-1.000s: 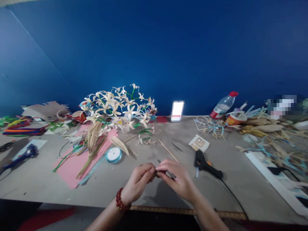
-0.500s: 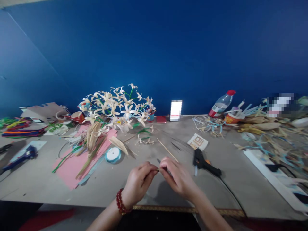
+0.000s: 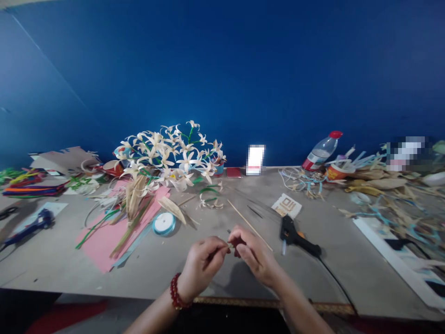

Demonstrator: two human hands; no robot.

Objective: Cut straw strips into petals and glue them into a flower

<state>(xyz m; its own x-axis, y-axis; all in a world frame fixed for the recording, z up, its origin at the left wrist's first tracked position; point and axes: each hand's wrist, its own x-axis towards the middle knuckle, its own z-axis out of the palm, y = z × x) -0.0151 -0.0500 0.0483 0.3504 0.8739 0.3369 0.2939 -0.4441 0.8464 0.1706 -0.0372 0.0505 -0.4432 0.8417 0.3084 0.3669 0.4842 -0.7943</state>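
Small pale piece (image 3: 230, 246) sits at the fingertips above the front middle of the table (image 3: 139, 280), too tiny for me to say what it is. From where I stand, the left hand (image 3: 200, 266) has thumb and forefinger pressed together on it. The right hand (image 3: 257, 260) curls loosely close by, thumb and forefinger parted; a dark tip (image 3: 229, 230) pokes out past its fingers, and I cannot tell what that hand grips.

The pinch looks like the weak point: with so little to hold, a slight twist could flick the piece away. A bumped knuckle could roll the thin stick (image 3: 248, 224) lying just beyond the right hand. Worse, a swing of the right forearm could catch the cord (image 3: 335, 279) and drag the black glue gun (image 3: 302, 240); whether it is hot, I can't see.

The front edge (image 3: 250, 302) runs close under the wrists, so a drop toward the body could go over. The freest room is leftward, bare tabletop reaching to the pink paper (image 3: 93, 248); ahead, the ribbon spool (image 3: 159, 224) and white flowers (image 3: 163, 160) crowd in.
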